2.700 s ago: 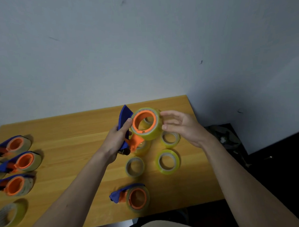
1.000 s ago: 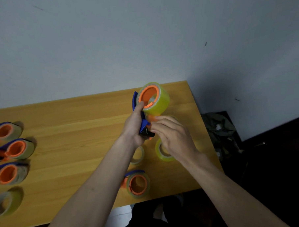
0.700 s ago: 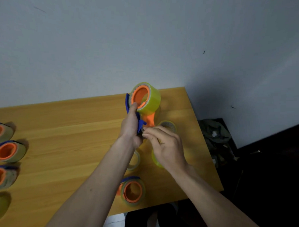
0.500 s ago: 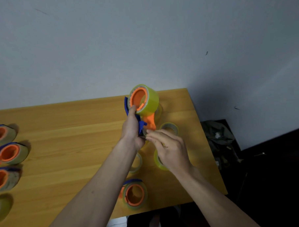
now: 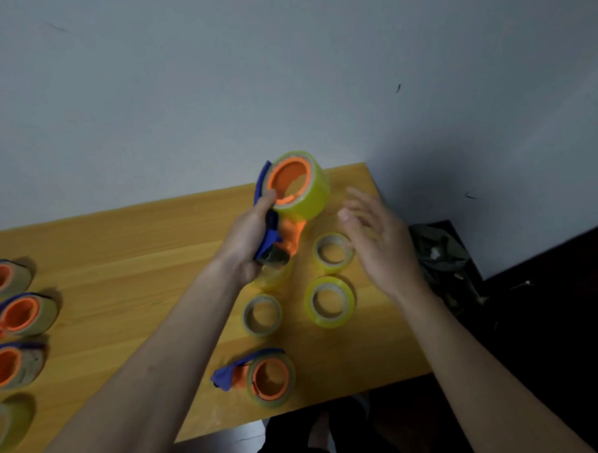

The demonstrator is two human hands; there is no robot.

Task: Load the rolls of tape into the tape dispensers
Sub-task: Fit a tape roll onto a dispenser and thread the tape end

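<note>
My left hand (image 5: 248, 240) grips a blue and orange tape dispenser (image 5: 272, 227) above the wooden table (image 5: 121, 268). A yellow roll of tape (image 5: 306, 193) sits on the dispenser's orange hub. My right hand (image 5: 377, 238) hovers to the right of it with fingers spread, holding nothing, and it looks blurred. Below the hands lie loose rolls: a yellow one (image 5: 333, 253), a second yellow one (image 5: 329, 302) and a greyish one (image 5: 262, 315). Another roll (image 5: 274, 273) is partly hidden under the dispenser.
A loaded dispenser (image 5: 263, 377) lies near the table's front edge. Three loaded dispensers (image 5: 19, 315) line the left side, with one loose roll (image 5: 6, 427) below them. A grey wall stands behind the table. A dark bag (image 5: 439, 251) lies on the floor to the right.
My right hand has let go of the dispenser's lower end and moved right and up, now spread apart from it. My left hand still holds the loaded dispenser.
</note>
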